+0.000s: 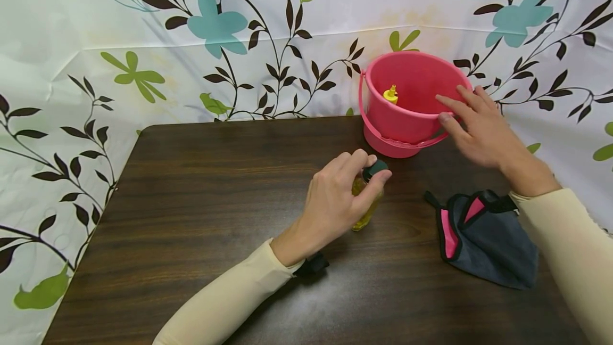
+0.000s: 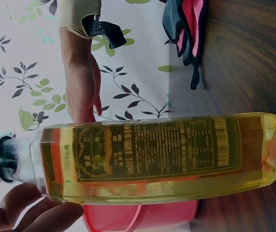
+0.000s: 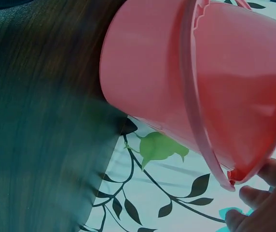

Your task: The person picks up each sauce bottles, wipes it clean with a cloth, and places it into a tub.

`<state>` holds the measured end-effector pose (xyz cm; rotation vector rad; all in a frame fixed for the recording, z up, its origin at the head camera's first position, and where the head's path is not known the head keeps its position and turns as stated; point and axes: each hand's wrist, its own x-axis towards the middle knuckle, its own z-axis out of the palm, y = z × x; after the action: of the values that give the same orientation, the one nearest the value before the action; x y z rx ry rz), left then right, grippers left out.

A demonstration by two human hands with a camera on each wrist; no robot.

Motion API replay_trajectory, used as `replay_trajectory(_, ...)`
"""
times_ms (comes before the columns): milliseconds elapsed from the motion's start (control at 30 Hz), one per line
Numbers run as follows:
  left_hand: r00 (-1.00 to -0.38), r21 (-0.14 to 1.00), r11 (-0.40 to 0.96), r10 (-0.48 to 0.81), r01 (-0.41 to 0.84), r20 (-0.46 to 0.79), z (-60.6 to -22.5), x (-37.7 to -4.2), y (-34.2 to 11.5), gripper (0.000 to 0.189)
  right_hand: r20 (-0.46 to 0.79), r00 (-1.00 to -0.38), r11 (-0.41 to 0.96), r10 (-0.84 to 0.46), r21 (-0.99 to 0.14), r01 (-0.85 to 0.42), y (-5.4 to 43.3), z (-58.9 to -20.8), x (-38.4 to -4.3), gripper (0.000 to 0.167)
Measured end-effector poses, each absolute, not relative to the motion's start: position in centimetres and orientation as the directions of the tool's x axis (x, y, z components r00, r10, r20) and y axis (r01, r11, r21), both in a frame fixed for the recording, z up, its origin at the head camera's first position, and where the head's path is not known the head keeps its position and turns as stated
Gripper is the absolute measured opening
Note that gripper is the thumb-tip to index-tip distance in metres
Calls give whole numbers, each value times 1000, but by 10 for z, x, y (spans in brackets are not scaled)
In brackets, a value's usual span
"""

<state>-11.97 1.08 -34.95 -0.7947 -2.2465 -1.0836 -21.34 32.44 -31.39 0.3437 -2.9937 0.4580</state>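
Observation:
My left hand [image 1: 335, 190] grips an oil bottle [image 1: 366, 204] by its dark green cap [image 1: 375, 168] and neck, thumb on one side and fingers on the other. The bottle stands nearly upright, its base close to the table. Through the left wrist view the bottle's yellow oil and printed back label [image 2: 152, 150] show clearly. A pink bucket [image 1: 399, 126] stands just beyond it, with a yellow nozzle top [image 1: 390, 95] inside. My right hand [image 1: 483, 126] touches the bucket's right rim with its fingers spread loosely; in the right wrist view its fingers [image 3: 254, 197] lie near the rim.
A dark grey cloth item [image 1: 498, 249] with pink lining and black trim lies on the table below my right forearm. The brown wood-grain table [image 1: 206, 201] ends at a white patterned curtain [image 1: 287, 41] behind the bucket. The bucket's handle [image 1: 431, 141] hangs down in front.

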Motion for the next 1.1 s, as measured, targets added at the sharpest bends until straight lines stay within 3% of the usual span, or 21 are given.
replay_trajectory(333,-688,509,504,276,698,671,-350,-120,13,23,236,-953,914,-189,-311,-259,323,-322,-215,56)
replay_trajectory(500,-667,475,520,281,710,690,-351,-119,12,22,338,-928,879,-153,-382,-284,324,-330,-217,50)
replay_trajectory(800,-577,339,569,309,749,756,-353,-121,10,23,536,-843,743,-40,-548,-384,320,-349,-222,38)
replay_trajectory(1100,-453,165,585,388,794,803,-349,-124,6,26,555,-830,666,54,-639,-384,317,-354,-222,33)
